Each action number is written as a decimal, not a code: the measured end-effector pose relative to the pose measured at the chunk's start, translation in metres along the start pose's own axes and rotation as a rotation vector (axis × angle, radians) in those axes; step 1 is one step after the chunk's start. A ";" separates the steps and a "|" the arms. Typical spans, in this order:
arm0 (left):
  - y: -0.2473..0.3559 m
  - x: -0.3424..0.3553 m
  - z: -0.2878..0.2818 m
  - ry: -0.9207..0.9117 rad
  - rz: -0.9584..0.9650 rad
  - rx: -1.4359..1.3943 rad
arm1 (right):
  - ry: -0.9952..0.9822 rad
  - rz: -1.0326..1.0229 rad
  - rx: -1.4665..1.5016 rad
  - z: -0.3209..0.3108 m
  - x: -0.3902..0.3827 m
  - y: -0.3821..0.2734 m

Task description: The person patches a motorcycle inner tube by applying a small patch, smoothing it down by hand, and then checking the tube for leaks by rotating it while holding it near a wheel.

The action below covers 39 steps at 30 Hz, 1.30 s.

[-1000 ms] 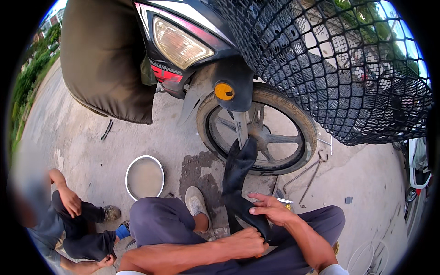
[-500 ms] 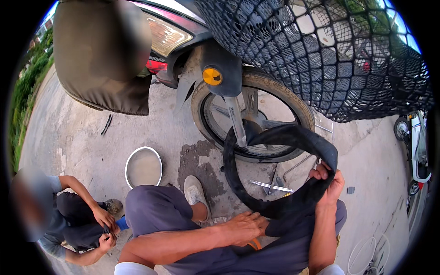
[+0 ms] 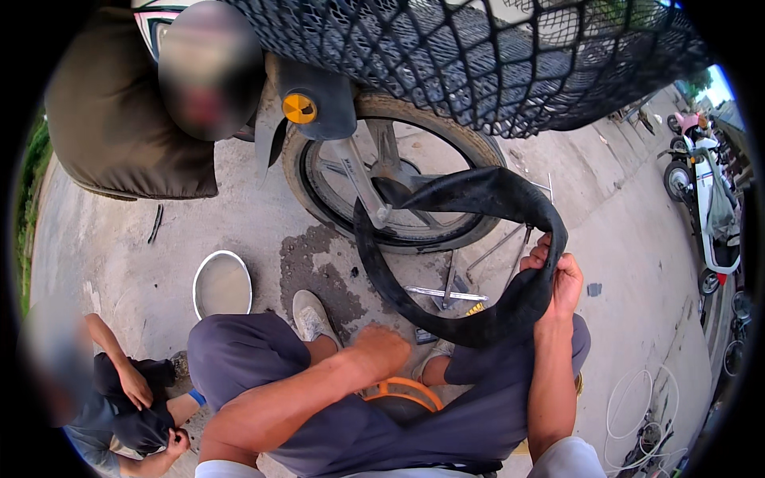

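Inner tube [image 3: 478, 239] held up in a loop in front of the motorbike's wheel [image 3: 398, 187]

Black and limp, the tube is pinched at its right-hand bend by the right hand [image 3: 558, 279], whose grip is closed around the rubber with the fingers wrapped over it. From that grip the loop runs up and leftward over the wheel, then curves down toward the knees, so its long axis lies left of the right hand. The left hand [image 3: 382, 346] is lower and nearer the loop's bottom end, resting loosely curled by an orange-rimmed object [image 3: 402, 390]; whether it has hold of anything cannot be told. The tube's lowest stretch is hidden behind the knees, the wheel's top by a black net [image 3: 478, 64]. A metal basin [image 3: 199, 283] sits on the concrete at left, near a second person's hand [image 3: 135, 386].
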<state>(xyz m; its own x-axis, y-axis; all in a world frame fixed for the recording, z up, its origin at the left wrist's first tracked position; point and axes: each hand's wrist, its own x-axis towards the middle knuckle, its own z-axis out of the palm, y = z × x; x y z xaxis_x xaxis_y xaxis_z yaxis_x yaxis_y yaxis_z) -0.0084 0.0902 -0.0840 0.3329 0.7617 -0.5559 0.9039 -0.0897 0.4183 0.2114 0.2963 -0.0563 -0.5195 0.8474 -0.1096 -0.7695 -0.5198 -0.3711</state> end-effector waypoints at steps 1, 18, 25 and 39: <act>0.001 0.000 -0.006 -0.021 -0.029 0.009 | 0.005 -0.001 -0.008 0.001 -0.001 -0.003; -0.004 0.003 -0.034 0.159 -0.081 -0.197 | 0.271 -0.100 -0.194 0.020 -0.006 0.010; -0.009 0.020 -0.051 0.419 0.129 -1.937 | 0.101 0.226 -0.436 0.030 -0.031 0.036; -0.054 0.072 -0.073 0.736 -0.149 -2.325 | -0.377 0.722 -0.712 0.027 -0.024 0.045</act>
<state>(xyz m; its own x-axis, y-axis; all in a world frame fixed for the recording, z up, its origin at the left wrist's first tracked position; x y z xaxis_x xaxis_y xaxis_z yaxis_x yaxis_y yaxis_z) -0.0526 0.1963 -0.0941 -0.2402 0.7421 -0.6258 -0.8758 0.1123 0.4694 0.1794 0.2498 -0.0452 -0.9382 0.2150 -0.2713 0.0933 -0.5975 -0.7964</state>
